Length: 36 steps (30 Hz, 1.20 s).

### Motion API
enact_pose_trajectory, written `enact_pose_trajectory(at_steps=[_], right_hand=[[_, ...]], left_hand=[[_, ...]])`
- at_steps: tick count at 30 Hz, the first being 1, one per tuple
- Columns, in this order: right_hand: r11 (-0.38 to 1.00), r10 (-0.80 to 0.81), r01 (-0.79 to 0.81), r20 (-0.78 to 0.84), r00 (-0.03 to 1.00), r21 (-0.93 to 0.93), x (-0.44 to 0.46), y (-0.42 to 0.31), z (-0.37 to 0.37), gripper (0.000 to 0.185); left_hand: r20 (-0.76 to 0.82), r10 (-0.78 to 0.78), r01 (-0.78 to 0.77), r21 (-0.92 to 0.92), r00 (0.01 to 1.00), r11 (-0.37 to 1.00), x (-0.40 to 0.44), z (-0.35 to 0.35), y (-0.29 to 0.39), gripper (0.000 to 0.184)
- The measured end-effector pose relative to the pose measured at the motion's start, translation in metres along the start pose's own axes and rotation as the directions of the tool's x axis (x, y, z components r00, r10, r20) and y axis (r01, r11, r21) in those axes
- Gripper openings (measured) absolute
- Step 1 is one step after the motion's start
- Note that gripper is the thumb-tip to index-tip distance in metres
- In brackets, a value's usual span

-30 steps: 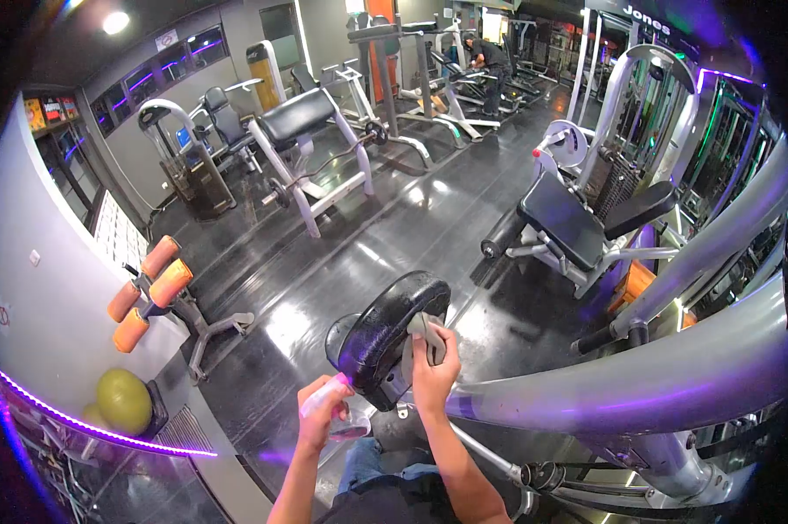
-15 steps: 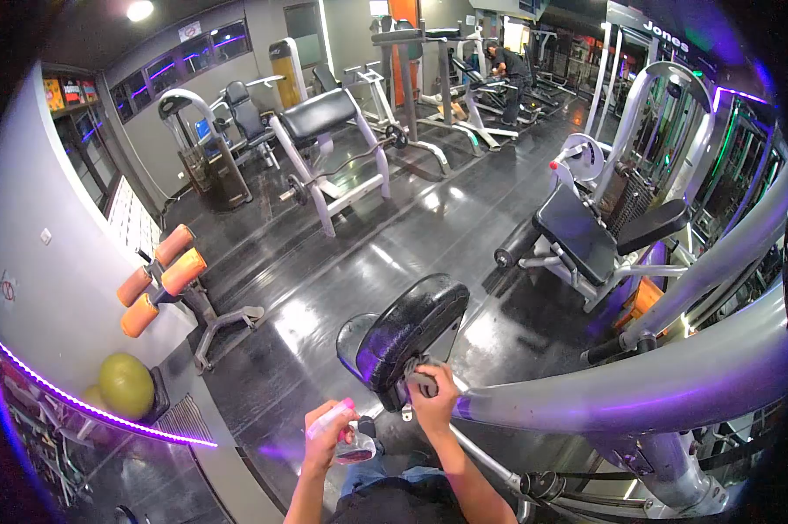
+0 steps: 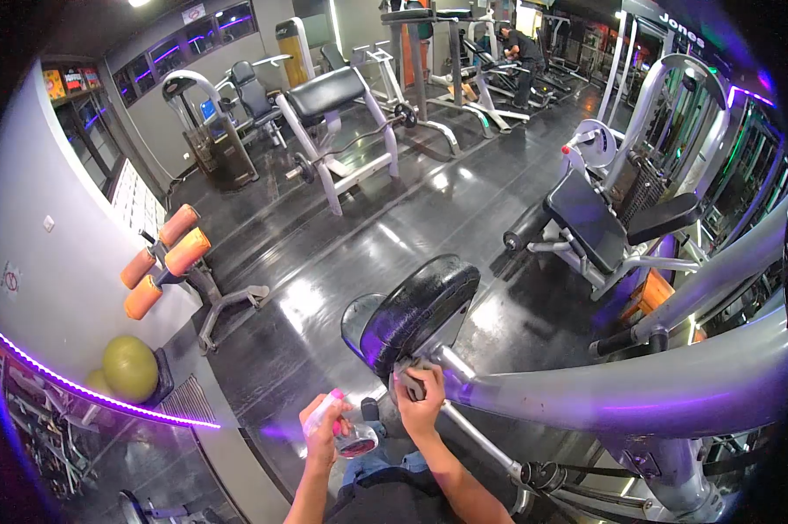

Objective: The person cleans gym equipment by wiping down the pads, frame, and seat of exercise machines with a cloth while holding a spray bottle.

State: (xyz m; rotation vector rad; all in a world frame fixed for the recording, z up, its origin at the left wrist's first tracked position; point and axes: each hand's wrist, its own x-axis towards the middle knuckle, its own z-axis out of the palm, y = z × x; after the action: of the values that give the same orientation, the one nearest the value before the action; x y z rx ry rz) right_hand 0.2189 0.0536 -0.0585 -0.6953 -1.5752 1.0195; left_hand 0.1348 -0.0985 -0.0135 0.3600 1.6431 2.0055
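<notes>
My left hand [image 3: 320, 433] is wrapped round a clear spray bottle [image 3: 357, 443] with a pink and white spray head. The bottle is held tilted, low in front of my body. To its right, my right hand [image 3: 423, 410] grips a grey cloth [image 3: 409, 381], partly hidden by the fingers. The cloth is pressed against the metal support just under a black padded seat [image 3: 424, 310] of an exercise machine. The padding has a glossy, worn-looking surface.
A thick silver machine arm [image 3: 568, 397] runs right from the pad. A leg machine [image 3: 586, 218], a bench with a curl bar [image 3: 328, 92], a stand with orange rollers [image 3: 187, 251] and a green exercise ball [image 3: 130, 368] stand around. A person [image 3: 523, 61] bends over equipment behind.
My right hand and the cloth have shifted slightly left and down relative to the pad. The spray bottle in my left hand has turned a little. The whole view has moved slightly.
</notes>
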Motion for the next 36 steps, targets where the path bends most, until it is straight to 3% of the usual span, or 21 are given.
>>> enact_pose_trajectory(at_steps=[5, 12, 14, 16, 18, 20, 23, 26, 28, 32, 33, 34, 36], right_hand=[[0.997, -0.059, 0.063, 0.089, 0.994, -0.050, -0.022, 0.036, -0.003, 0.031], [0.997, 0.073, -0.070, 0.097, 0.993, -0.039, -0.047, 0.066, -0.001, 0.024], [0.874, 0.452, -0.461, 0.096, 0.887, 0.154, -0.053, 0.075, 0.001, 0.021], [0.877, 0.450, -0.454, 0.061, 0.891, 0.155, -0.054, 0.096, 0.005, 0.019], [0.754, 0.645, -0.609, -0.101, 0.758, 0.246, -0.045, 0.100, 0.010, 0.019], [0.768, 0.639, -0.622, -0.109, 0.761, 0.153, -0.039, 0.092, 0.013, 0.021], [0.754, 0.654, -0.620, -0.158, 0.740, 0.217, -0.029, 0.068, 0.018, 0.024], [0.778, 0.611, -0.561, -0.132, 0.780, 0.283, -0.008, 0.020, 0.009, 0.026], [0.880, 0.441, -0.412, -0.088, 0.893, 0.236, 0.000, 0.003, 0.003, 0.026], [0.935, 0.329, -0.318, -0.045, 0.943, 0.158, -0.017, 0.023, 0.000, 0.026], [0.881, 0.431, -0.416, -0.020, 0.902, 0.224, -0.026, 0.033, 0.003, 0.027], [0.880, 0.435, -0.420, -0.019, 0.900, 0.222, -0.037, 0.047, 0.004, 0.027], [0.888, 0.459, -0.457, -0.021, 0.888, 0.055, -0.056, 0.076, 0.009, 0.030]], left_hand=[[-0.001, -0.039, 0.039, -0.007, 0.999, 0.999, -0.002, 0.000, -0.005, 0.021], [0.018, -0.066, 0.066, 0.015, 0.998, 0.998, -0.008, 0.000, -0.006, 0.019], [0.022, -0.074, 0.074, 0.037, 0.997, 0.997, -0.008, -0.002, -0.007, 0.020], [0.026, -0.078, 0.077, 0.055, 0.997, 0.996, -0.008, -0.003, -0.008, 0.022], [0.018, -0.088, 0.088, 0.029, 0.996, 0.996, -0.008, -0.003, -0.008, 0.020], [0.023, -0.086, 0.084, 0.050, 0.996, 0.995, -0.008, -0.005, -0.011, 0.020], [0.022, -0.087, 0.085, 0.072, 0.996, 0.994, -0.009, -0.006, -0.012, 0.021], [0.010, -0.097, 0.096, 0.071, 0.995, 0.993, -0.013, -0.004, -0.012, 0.021], [0.000, -0.109, 0.108, 0.074, 0.994, 0.991, -0.015, -0.004, -0.013, 0.021], [-0.004, -0.127, 0.127, 0.087, 0.992, 0.988, -0.016, -0.005, -0.019, 0.022], [-0.003, -0.138, 0.138, 0.085, 0.990, 0.987, -0.015, -0.006, -0.021, 0.022], [-0.004, -0.142, 0.142, 0.086, 0.990, 0.986, -0.016, -0.005, -0.021, 0.022], [0.002, -0.134, 0.133, 0.105, 0.991, 0.986, -0.017, -0.004, -0.020, 0.023]])
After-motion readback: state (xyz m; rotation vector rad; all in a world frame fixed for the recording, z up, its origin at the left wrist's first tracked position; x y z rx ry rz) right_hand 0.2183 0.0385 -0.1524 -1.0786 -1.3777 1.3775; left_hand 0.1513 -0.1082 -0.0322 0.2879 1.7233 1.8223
